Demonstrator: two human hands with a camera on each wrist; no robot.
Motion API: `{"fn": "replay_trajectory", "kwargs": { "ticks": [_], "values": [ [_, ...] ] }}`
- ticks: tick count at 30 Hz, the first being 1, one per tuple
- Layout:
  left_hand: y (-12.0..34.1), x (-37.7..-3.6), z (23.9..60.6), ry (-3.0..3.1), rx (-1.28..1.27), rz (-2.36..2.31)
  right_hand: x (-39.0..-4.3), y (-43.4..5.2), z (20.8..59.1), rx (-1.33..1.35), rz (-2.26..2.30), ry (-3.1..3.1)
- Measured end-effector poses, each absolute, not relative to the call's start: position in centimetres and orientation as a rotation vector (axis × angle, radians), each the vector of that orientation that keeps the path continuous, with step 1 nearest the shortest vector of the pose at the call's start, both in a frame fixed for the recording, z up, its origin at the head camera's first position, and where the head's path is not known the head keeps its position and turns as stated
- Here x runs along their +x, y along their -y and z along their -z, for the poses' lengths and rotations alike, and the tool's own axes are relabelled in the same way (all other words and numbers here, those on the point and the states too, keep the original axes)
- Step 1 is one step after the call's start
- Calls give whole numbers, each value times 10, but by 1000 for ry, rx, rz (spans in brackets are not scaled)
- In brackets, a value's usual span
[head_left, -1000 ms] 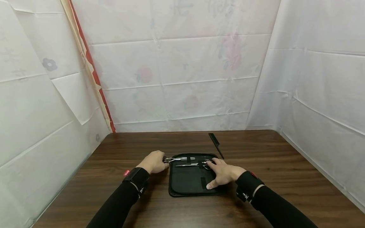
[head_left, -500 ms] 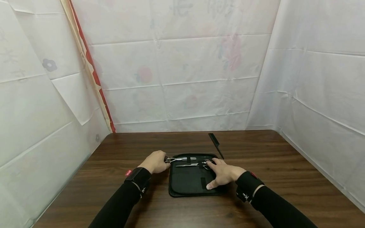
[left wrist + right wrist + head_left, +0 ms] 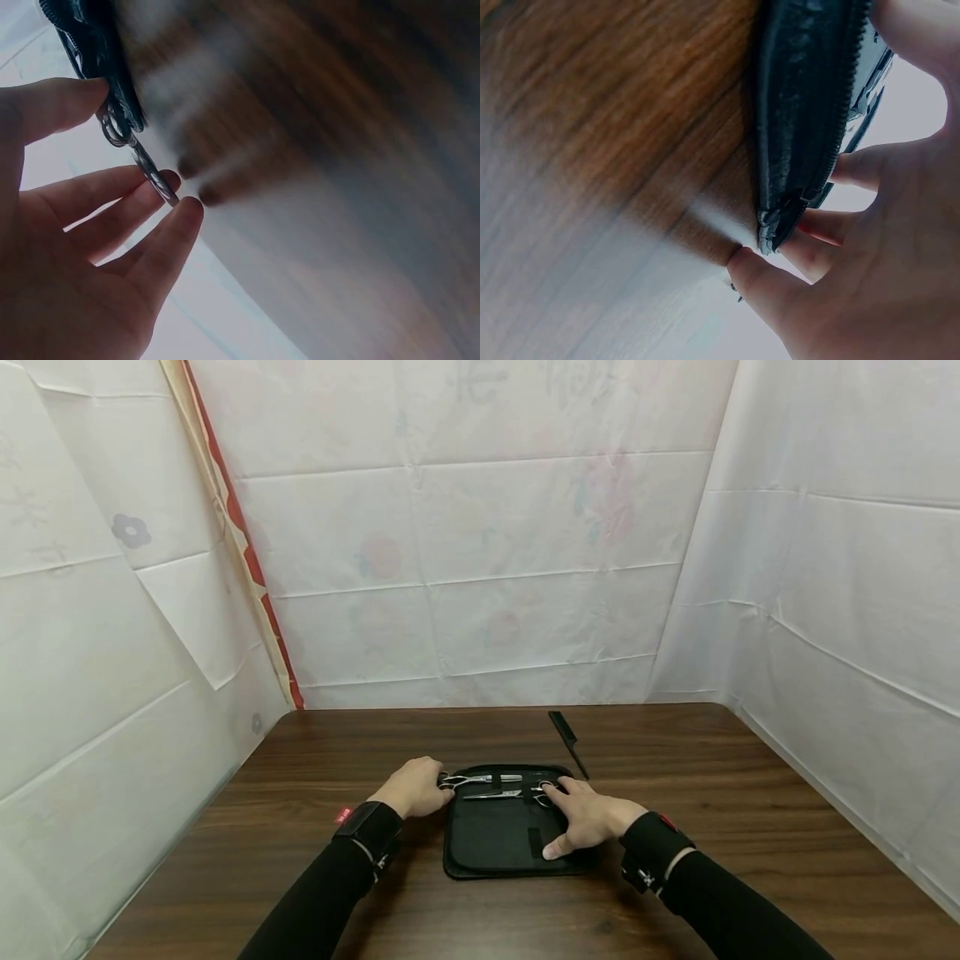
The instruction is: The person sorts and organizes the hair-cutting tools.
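A black zip case (image 3: 487, 843) lies open on the brown table (image 3: 750, 827). Two silver scissors lie across its top part, an upper pair (image 3: 486, 778) and a lower pair (image 3: 495, 794). My left hand (image 3: 437, 781) is at the case's left edge and pinches the upper scissors' ring handle (image 3: 139, 161) between thumb and fingers (image 3: 176, 214). My right hand (image 3: 573, 814) lies flat on the right side of the case, fingertips by the lower pair's handle (image 3: 542, 793). In the right wrist view its fingers (image 3: 769, 281) touch the case's zipped edge (image 3: 802, 135).
A black comb (image 3: 567, 742) lies on the table just beyond the case's far right corner. White sheets hang close on the left, back and right, with a red-edged strip (image 3: 247, 560) at the back left.
My left hand has slid a little to the right, carrying the upper scissors further across the case. The right hand has stayed put.
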State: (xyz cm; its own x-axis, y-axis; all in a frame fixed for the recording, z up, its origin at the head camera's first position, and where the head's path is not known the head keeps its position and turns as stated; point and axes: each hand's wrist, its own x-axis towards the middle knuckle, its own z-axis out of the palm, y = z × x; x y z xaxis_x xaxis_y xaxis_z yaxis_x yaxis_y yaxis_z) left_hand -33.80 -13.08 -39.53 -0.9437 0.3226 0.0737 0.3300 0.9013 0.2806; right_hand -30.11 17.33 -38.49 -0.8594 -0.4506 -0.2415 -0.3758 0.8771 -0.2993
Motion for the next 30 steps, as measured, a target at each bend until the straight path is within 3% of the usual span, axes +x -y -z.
{"fn": "replay_trajectory", "kwargs": {
  "ticks": [30],
  "values": [
    [139,-335,391,3111,-406,456,-302,-174,386,-618,357,-2743]
  ]
}}
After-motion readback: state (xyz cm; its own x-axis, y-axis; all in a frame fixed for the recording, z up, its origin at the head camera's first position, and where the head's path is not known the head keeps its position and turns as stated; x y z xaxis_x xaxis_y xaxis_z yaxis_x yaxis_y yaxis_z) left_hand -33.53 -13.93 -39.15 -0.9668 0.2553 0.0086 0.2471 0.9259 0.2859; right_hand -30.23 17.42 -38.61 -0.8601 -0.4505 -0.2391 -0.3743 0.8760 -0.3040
